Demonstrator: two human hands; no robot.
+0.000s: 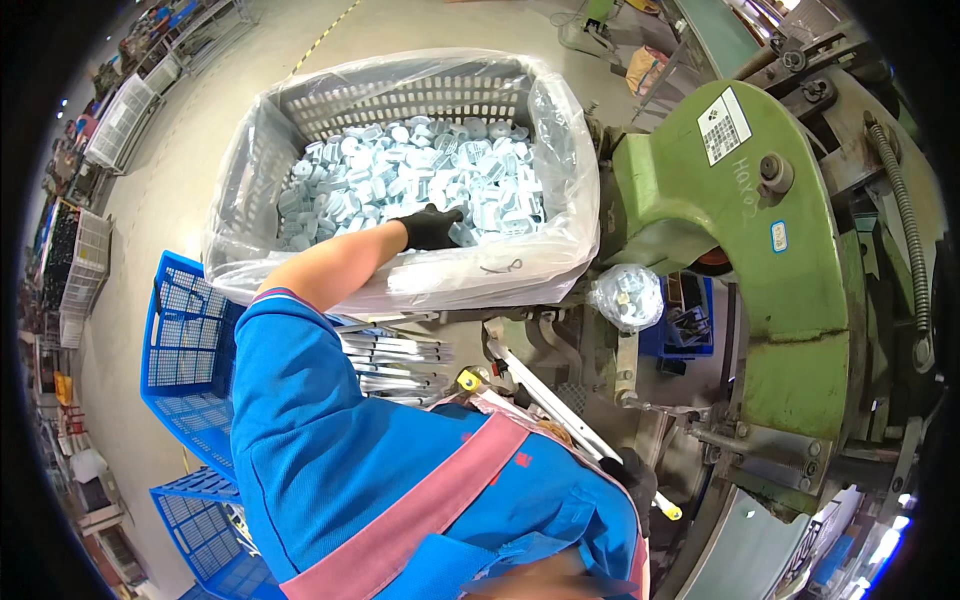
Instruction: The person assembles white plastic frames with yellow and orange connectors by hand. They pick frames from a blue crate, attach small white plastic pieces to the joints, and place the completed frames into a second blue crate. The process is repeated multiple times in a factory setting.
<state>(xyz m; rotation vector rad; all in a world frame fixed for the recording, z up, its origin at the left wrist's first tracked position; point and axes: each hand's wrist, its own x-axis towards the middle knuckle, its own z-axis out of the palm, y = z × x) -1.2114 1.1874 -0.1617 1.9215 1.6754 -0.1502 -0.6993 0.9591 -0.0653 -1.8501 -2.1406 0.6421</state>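
Observation:
My left hand (430, 228), in a black glove, reaches into a large lined crate (400, 275). It is closed at the edge of a heap of small pale blue-grey slotted parts (410, 175), and one small part (462, 235) shows at its fingertips. At the lower right my right hand (638, 482), also gloved in black, is closed around a long white bar (550, 398) with a yellow end piece. My own body partly hides this hand. A second yellow end piece (468, 380) shows to the left of the bar.
A green press machine (790, 260) stands close on the right. A clear bag of parts (628, 298) sits beside it, near a blue bin (690, 345). Several white bars (395, 350) lie below the crate. Blue baskets (190, 340) stand on the floor at the left.

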